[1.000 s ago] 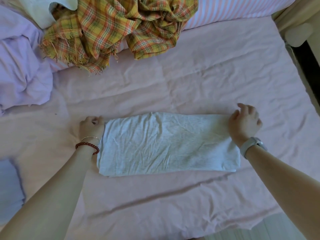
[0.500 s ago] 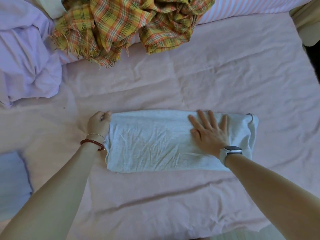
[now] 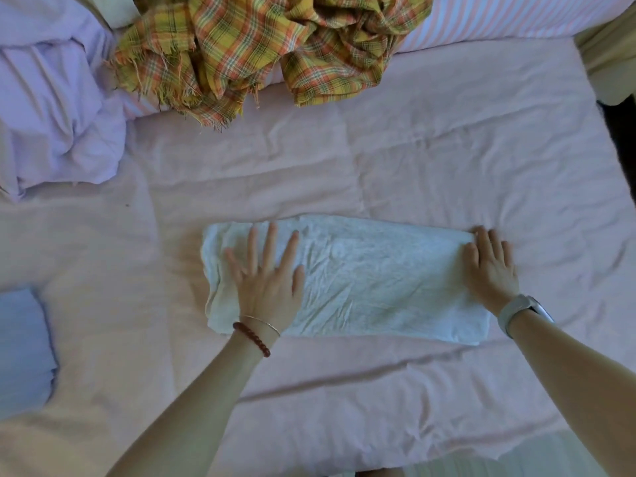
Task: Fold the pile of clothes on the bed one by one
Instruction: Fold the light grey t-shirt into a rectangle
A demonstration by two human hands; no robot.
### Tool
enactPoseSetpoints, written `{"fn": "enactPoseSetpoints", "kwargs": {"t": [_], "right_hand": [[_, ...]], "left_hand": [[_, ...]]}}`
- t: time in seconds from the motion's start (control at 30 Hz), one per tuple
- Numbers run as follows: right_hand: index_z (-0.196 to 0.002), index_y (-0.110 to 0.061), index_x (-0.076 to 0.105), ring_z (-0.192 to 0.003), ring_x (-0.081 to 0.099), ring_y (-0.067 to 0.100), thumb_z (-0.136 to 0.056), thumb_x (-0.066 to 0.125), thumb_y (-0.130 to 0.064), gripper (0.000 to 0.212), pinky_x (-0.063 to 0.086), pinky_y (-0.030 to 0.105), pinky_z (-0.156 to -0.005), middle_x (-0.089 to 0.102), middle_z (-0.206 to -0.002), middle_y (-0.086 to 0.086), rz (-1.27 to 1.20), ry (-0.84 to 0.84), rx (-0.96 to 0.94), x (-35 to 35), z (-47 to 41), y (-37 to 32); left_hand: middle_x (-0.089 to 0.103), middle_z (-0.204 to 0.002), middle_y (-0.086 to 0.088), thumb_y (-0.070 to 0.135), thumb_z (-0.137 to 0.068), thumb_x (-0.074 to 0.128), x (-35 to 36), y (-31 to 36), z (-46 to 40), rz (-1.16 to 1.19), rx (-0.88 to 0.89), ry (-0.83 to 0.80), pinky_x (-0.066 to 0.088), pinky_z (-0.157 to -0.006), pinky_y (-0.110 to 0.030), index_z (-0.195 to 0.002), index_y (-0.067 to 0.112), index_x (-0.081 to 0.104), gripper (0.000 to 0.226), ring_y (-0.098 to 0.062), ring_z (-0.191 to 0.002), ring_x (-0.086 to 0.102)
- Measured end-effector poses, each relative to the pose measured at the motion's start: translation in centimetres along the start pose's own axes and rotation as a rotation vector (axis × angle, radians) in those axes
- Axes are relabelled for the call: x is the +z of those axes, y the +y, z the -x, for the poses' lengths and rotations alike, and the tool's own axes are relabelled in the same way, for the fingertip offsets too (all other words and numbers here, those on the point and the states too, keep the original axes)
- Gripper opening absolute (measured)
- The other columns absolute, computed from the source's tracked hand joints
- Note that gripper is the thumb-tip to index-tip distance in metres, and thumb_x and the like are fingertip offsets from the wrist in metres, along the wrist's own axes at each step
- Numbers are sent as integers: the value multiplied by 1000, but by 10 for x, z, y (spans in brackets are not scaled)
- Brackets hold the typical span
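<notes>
soft daylight, edges warped, perhaps blurred

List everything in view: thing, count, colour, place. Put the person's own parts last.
white garment: one, white, folded into a long strip, middle of the bed
plaid cloth: one, yellow and orange check with frayed edges, crumpled at the far edge
lilac cloth: one, pale purple, bunched at the far left
blue cloth: one, light blue, near left edge, partly out of frame
striped fabric: one, pink and white, far right
bed sheet: one, pink, wrinkled, under everything
beaded bracelet: one, dark red, left wrist, beside a thin bangle
watch: one, pale grey, right wrist
left hand: flat, fingers spread, pressing the garment's left part
right hand: fingers straight, resting on the garment's right end
</notes>
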State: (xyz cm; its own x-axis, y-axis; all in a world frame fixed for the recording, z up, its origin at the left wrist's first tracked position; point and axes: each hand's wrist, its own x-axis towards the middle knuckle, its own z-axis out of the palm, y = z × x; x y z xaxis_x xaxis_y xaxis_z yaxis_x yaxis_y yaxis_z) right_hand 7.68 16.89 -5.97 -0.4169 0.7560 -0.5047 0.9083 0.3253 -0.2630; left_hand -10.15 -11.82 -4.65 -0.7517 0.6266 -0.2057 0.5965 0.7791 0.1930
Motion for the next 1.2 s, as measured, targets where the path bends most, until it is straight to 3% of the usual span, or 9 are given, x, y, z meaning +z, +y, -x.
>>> {"fn": "enactPoseSetpoints", "kwargs": {"t": [0.17, 0.3, 0.47, 0.6, 0.77, 0.87, 0.97, 1.07, 1.2], "right_hand": [[-143, -21, 28, -139, 21, 27, -92, 29, -47, 57, 17, 41, -112, 28, -150, 6, -81, 56, 40, 2, 2, 10], [-103, -9, 49, -99, 54, 35, -76, 51, -53, 52, 40, 35, -77, 53, -86, 5, -509, 94, 213, 4, 27, 2], [-109, -1, 53, -90, 57, 27, -84, 59, -49, 55, 42, 32, -72, 60, -96, 10, -724, 15, 338, 24, 49, 12], [-104, -12, 49, -84, 55, 14, -79, 61, -38, 38, 43, 25, -67, 55, -90, -4, -867, 9, 205, 11, 59, 9], [-116, -13, 49, -85, 54, -2, -75, 49, -29, 44, 42, 13, -74, 57, -98, -7, -796, 86, -8, -10, 79, -9], [-129, -8, 45, -99, 52, 15, -79, 50, -25, 53, 38, 20, -82, 54, -114, 2, -713, 96, -139, -25, 91, -37], [-132, -2, 43, -99, 46, 11, -87, 55, -3, 47, 31, 2, -77, 46, -113, 0, -666, 56, -319, -31, 112, -86], [-131, -6, 47, -99, 45, 5, -85, 52, 2, 47, 33, 6, -84, 48, -114, 2, -654, -103, -552, -12, 140, -146], [-137, -13, 42, -103, 55, 18, -90, 48, 1, 50, 40, 17, -91, 47, -131, 7, -599, -572, -648, 40, 171, -205]], "left_hand": [[-13, -156, 3, 66, -88, 22, 16, -9, -7, 10, -299, -352, 0, -105, -68, -147, 39, 1, 68, -26, -142, -18], [-16, -156, 3, 65, -87, 27, 3, 0, -15, -22, -333, -379, 1, -106, -68, -146, 39, -1, 70, -33, -140, -21], [-2, -158, -3, 67, -75, 11, 14, 51, 16, 41, -55, -311, -2, -102, -71, -147, 38, 12, 78, -36, -142, -13], [-17, -156, -1, 67, -74, 2, 39, 77, 31, 8, -88, -467, 2, -105, -69, -145, 43, 4, 76, -33, -140, -22], [-14, -156, 4, 52, -92, 35, 30, 74, 18, 45, -114, -521, 4, -109, -61, -144, 44, 12, 57, -29, -141, -19], [22, -153, -2, 46, -88, 42, 13, 57, 17, 403, -150, -426, 16, -111, -38, -132, 26, 49, 49, -23, -143, 10], [58, -122, -2, 27, -91, 54, -22, 33, 26, 1054, -488, -291, 38, -93, -25, -107, 17, 64, 21, -21, -121, 50], [62, -106, -3, 30, -96, 44, -46, -9, 40, 1487, -793, -245, 43, -87, -30, -102, 21, 59, 19, -20, -97, 60], [62, -99, -4, 44, -97, 30, -54, -63, 58, 1800, -1006, -137, 48, -79, -35, -100, 19, 60, 39, -20, -89, 58]]}}
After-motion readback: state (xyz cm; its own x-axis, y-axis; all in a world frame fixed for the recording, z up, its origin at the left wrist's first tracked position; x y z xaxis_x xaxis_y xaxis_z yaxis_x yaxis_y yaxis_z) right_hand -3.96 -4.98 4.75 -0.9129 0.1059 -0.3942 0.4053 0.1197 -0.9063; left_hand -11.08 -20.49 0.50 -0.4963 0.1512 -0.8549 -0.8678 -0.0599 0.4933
